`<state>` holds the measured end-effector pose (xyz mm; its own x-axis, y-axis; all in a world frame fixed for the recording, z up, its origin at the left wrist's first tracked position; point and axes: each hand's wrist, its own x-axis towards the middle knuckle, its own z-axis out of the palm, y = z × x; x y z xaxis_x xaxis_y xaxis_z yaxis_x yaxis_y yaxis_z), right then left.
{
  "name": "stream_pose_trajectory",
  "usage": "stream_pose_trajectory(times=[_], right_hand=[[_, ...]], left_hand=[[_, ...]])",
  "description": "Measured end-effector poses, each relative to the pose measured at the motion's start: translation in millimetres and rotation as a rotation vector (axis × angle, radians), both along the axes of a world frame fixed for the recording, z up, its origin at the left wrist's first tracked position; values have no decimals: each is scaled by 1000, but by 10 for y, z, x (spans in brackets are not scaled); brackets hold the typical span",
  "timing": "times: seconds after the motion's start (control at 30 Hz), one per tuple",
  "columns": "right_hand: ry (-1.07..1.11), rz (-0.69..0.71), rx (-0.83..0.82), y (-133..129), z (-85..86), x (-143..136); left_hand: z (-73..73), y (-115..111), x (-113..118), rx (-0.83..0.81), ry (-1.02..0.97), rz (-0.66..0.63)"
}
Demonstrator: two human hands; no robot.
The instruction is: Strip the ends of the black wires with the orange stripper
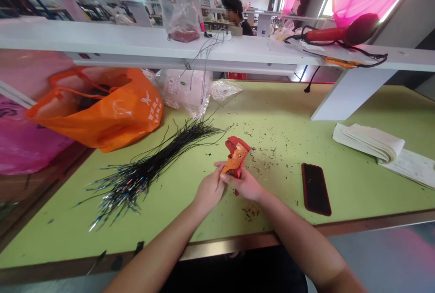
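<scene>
Both bare forearms reach in from below the tool (238, 155) and converge on it, the left forearm (170, 243) slanting up rightward, the right forearm (299, 234) up leftward. The right hand (249, 185) wraps the tool's handles from the right, thumb (229, 178) laid across them. The left hand (209, 189) sits close at the tool's left, back uppermost, its fingertips partly hidden; its grip is unclear.

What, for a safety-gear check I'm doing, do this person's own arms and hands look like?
The left hand and right hand wear no gloves. The left arm and right arm are bare as far as they show, with no sleeves in view. No watch, bracelet or marking can be made out.
</scene>
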<state>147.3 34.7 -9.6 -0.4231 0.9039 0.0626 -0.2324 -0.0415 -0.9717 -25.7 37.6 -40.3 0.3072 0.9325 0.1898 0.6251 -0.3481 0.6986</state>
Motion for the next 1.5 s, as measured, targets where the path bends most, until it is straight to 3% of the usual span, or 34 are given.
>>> stream_pose_trajectory(times=[0.13,0.37,0.63,0.8,1.07,1.23,1.5], right_hand=[[11,-98,20,29,45,32],[76,-293,41,91,159,173],[263,-472,-60,173,166,281],[241,-451,-49,184,217,328],[121,-244,-102,173,159,304],[-48,-185,-112,192,93,298],[-355,-171,16,164,4,226]], left_hand=[[105,18,6,19,147,62],[169,24,-88,1,39,175],[155,23,-79,12,-26,125],[180,29,-80,0,-17,113],[209,9,-48,-11,-3,73],[193,15,-53,14,-16,58],[162,31,-50,-11,-36,48]])
